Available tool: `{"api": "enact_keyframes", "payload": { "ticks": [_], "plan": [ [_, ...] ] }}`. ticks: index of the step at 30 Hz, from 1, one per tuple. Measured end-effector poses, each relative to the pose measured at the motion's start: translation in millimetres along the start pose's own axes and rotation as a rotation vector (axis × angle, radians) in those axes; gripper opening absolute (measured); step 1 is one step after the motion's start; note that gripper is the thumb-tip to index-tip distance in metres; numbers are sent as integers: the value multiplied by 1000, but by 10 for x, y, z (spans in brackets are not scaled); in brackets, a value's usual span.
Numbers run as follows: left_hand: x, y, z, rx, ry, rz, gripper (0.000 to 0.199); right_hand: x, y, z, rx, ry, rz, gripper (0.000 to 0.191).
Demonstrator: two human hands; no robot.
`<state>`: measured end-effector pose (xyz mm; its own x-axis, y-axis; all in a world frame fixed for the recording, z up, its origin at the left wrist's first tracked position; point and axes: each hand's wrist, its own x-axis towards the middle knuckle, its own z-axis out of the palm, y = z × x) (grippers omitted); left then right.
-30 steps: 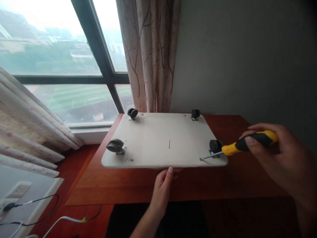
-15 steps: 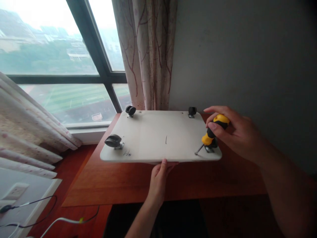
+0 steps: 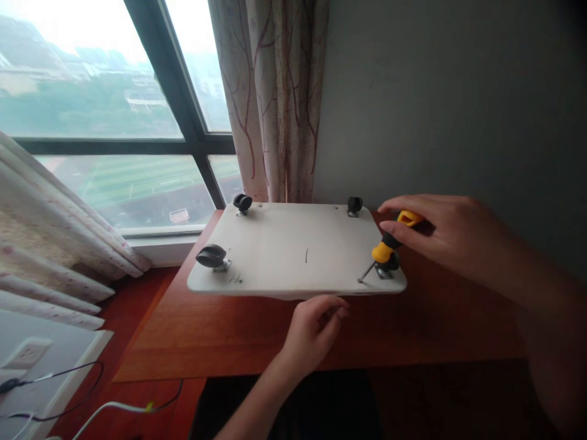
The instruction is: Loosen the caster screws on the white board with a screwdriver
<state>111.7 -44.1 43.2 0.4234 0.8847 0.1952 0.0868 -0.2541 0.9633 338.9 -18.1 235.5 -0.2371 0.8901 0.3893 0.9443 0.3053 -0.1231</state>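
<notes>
A white board [image 3: 279, 244] lies on a brown wooden table, with a black caster [image 3: 211, 256] at each corner. My right hand [image 3: 440, 229] grips the yellow-and-black handle of a screwdriver [image 3: 381, 252], fingers and thumb around it. Tilted, the screwdriver reaches down to a screw spot near the board's front right corner, beside the caster [image 3: 389, 264] there, which it partly hides. Just in front of the board's front edge is my left hand [image 3: 316, 324], loosely curled, a gap between thumb and fingers and nothing visible in it.
The wooden table [image 3: 206, 342] extends around the board. Behind it hang patterned curtains [image 3: 284, 104] beside a window [image 3: 105, 183]. A grey wall [image 3: 435, 110] stands at the right. Cables [image 3: 114, 404] run near a wall socket [image 3: 30, 354] at lower left.
My left hand has let go of the board's front edge and shifted slightly right, fingers curling. My right hand has turned a little around the screwdriver, whose tip stays at the same spot.
</notes>
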Motion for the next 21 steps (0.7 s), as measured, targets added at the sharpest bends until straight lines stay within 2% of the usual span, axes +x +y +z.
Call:
{"api": "enact_keyframes", "payload": {
  "ticks": [2,5,8,11,15,18,21],
  "plan": [
    [108,126,-33,174,-22,91,17,9,51,-34,118,-102,-46,42],
    [326,226,-54,444,-40,151,21,2,72,-54,165,-191,-8,50],
    [532,233,-23,652,-97,188,28,4,29,-18,-84,-70,97,40],
    [674,226,29,757,-176,194,34,28,-7,23,-301,-15,136,44],
    [778,254,74,793,-251,146,36,49,46,-11,-76,-63,-15,36],
    [818,284,79,798,-263,127,35,19,136,-90,119,-163,-73,49],
    [836,308,88,798,-269,109,34,-38,202,-140,189,-221,-114,55]
  ]
}}
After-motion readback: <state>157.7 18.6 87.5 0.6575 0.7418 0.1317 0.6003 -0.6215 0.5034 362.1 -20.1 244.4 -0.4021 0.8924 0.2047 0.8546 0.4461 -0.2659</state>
